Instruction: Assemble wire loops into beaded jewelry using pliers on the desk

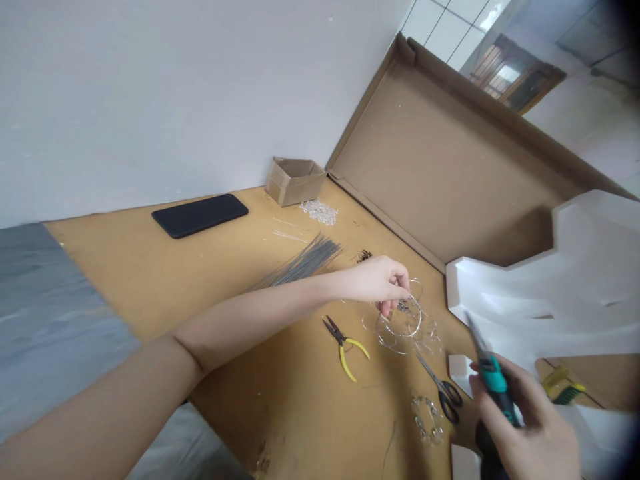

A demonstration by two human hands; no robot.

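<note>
My left hand (387,283) reaches across the table, fingers pinched on a silver wire ring (419,325). Beneath that ring lies a loose tangle of thin wire (434,337). At the lower right, my right hand (530,420) is closed around a teal-and-black hand tool (493,375) with a pointed metal tip; blur hides its exact kind. Between my hands are black-handled scissors (447,393) and a bracelet-like ring of clear beads (427,420). Yellow-handled pliers (345,347) rest below my left wrist, jaws toward the upper left.
Behind my forearm lies a bundle of grey wires (307,260). Farther back are a small cardboard box (287,190), clear beads (320,211) and a black phone (200,215). A tall cardboard panel (440,153) and white foam packing (500,300) border the table's right side.
</note>
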